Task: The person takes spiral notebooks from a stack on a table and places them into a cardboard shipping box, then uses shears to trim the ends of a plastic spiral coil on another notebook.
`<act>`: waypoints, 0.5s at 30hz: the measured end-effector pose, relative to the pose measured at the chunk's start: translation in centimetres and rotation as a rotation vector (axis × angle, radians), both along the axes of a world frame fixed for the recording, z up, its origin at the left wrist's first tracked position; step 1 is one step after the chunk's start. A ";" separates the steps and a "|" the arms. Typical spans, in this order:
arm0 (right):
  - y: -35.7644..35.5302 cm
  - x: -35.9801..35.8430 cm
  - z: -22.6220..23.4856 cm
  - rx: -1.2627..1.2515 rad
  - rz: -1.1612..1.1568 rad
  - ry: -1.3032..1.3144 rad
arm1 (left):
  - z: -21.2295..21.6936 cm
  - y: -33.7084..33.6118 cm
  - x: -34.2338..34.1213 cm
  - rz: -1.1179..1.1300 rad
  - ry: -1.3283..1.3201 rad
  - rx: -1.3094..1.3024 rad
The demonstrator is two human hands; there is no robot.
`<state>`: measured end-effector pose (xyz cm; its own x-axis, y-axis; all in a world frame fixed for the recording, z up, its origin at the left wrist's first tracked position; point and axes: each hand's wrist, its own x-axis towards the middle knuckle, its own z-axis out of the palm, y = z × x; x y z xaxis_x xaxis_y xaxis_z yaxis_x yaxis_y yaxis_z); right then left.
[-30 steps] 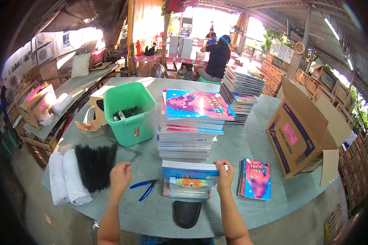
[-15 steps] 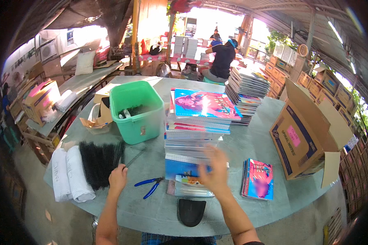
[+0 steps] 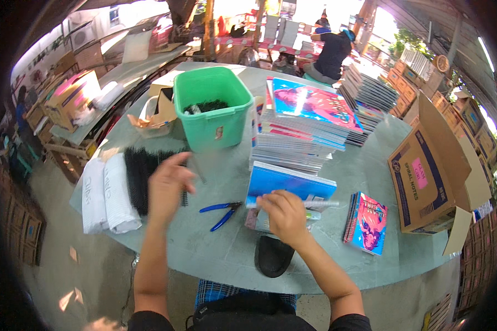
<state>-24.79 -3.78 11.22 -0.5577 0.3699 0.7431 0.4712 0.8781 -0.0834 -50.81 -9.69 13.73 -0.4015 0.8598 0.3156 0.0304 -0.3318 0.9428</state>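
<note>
My left hand, smeared by motion, hovers by a dense bundle of black spiral coils. One thin dark coil shows blurred at its fingertips, seemingly pinched. With closed fingers, my right hand grips the near edge of a blue-backed notebook, tilted at the front of a tall notebook stack. Blue-handled pliers lie between my hands. A curved black pad sits below my right hand. Partly hidden behind that hand is a small low stack.
A green bin with black pieces stands at the back, near white wrapped rolls on the left. Right of me are a small pile of bound notebooks and an open carton. A person sits beyond another notebook stack.
My left hand has risen from beside the coil bundle, and the coil at its fingers has turned. My right hand has closed on the blue-backed notebook, which now tilts up. The view has shifted.
</note>
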 end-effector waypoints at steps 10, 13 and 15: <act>1.7 -2.9 2.3 -0.224 -0.199 0.047 | -2.2 1.1 7.8 0.009 0.538 -0.035; 1.4 -3.3 2.2 -0.186 -0.266 -0.072 | -2.2 1.4 8.0 0.047 0.731 -0.043; 1.6 -3.3 1.8 -0.170 -0.232 -0.086 | -1.7 1.7 8.0 0.005 0.708 -0.257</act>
